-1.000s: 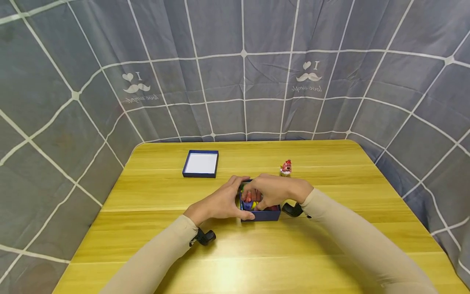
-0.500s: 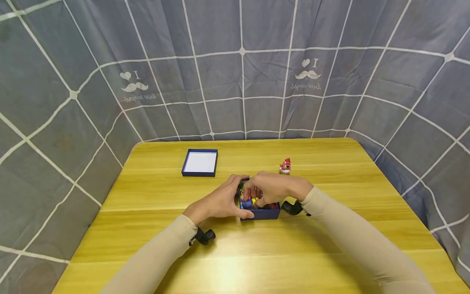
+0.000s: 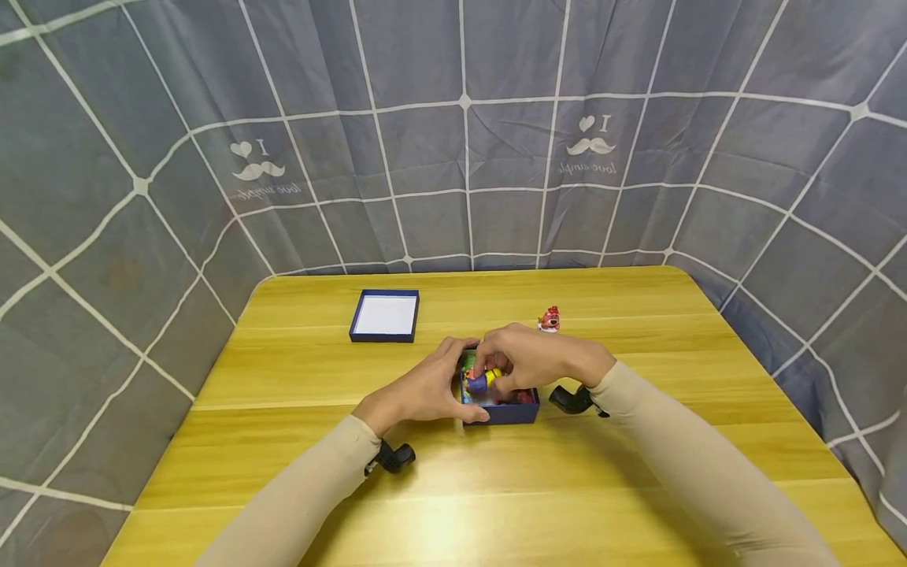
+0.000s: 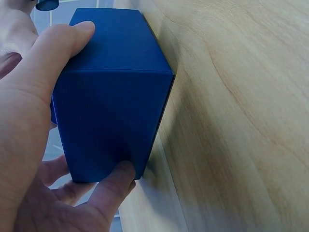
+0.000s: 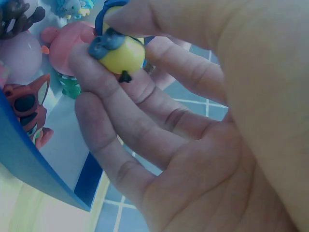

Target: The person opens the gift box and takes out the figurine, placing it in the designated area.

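Note:
My left hand (image 3: 425,386) grips the dark blue box (image 3: 505,415) at its left end, thumb on the near wall and fingers round the far side. In the left wrist view the box wall (image 4: 113,116) hides its contents. Over the box opening, my right hand (image 3: 540,356) pinches a yellow-and-blue goggled toy figurine (image 5: 126,54) between thumb and fingers. Other figurines are inside the box, among them a pink rounded one (image 5: 72,46) and a reddish-brown one with pointed ears (image 5: 30,106). The right hand covers part of the box in the head view.
A shallow blue lid (image 3: 385,315) with a white inside lies at the back left of the wooden table (image 3: 298,370). One red-and-white figurine (image 3: 549,319) stands behind the right hand. A grey checked curtain (image 3: 418,157) surrounds the table's back and sides.
The right hand has risen slightly with the goggled figurine, and more of the box's inside shows. My left hand keeps its grip on the box.

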`<action>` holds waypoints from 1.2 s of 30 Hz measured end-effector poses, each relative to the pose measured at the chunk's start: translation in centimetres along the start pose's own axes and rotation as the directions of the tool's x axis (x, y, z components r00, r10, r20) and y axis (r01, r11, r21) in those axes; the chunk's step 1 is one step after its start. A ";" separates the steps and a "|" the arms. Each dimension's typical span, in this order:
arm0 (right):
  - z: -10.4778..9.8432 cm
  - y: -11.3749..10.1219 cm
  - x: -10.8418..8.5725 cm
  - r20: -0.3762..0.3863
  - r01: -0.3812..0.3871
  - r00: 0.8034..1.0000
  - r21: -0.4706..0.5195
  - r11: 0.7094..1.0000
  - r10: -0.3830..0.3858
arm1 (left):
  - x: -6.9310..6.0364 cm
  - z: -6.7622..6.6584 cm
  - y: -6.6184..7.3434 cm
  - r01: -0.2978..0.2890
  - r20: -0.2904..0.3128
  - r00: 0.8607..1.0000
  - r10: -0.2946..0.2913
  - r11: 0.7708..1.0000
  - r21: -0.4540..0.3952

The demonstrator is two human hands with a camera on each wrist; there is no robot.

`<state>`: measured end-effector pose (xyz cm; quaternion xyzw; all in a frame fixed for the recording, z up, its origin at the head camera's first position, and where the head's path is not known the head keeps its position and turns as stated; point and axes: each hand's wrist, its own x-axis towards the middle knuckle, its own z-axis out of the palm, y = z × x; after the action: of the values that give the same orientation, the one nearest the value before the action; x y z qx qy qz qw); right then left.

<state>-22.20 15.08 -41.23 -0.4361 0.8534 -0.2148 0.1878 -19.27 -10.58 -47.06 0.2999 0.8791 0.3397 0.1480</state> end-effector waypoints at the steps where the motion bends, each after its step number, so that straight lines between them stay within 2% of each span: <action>1: 0.0 0.0 0.0 -0.007 0.003 1.000 0.002 1.000 -0.003 | 0.0 0.0 0.0 0.000 -0.001 1.000 0.000 1.000 -0.001; 13: -0.4 -0.1 -0.8 -0.085 0.016 0.996 -0.005 1.000 -0.016 | 0.0 0.1 -0.1 -0.005 -0.013 1.000 0.005 1.000 -0.015; 22: -0.7 0.4 -1.6 -0.111 -0.010 0.994 0.041 0.999 0.015 | 0.1 0.3 -0.1 -0.005 -0.017 1.000 0.005 1.000 -0.014; 36: -1.2 1.0 -2.4 -0.161 -0.017 0.987 0.033 0.999 0.022 | 0.1 0.4 -0.4 0.001 -0.021 1.000 -0.002 1.000 -0.021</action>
<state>-22.15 17.88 -40.45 -0.4060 0.8665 -0.2611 0.1273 -19.32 -10.52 -47.63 0.2942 0.8771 0.3519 0.1423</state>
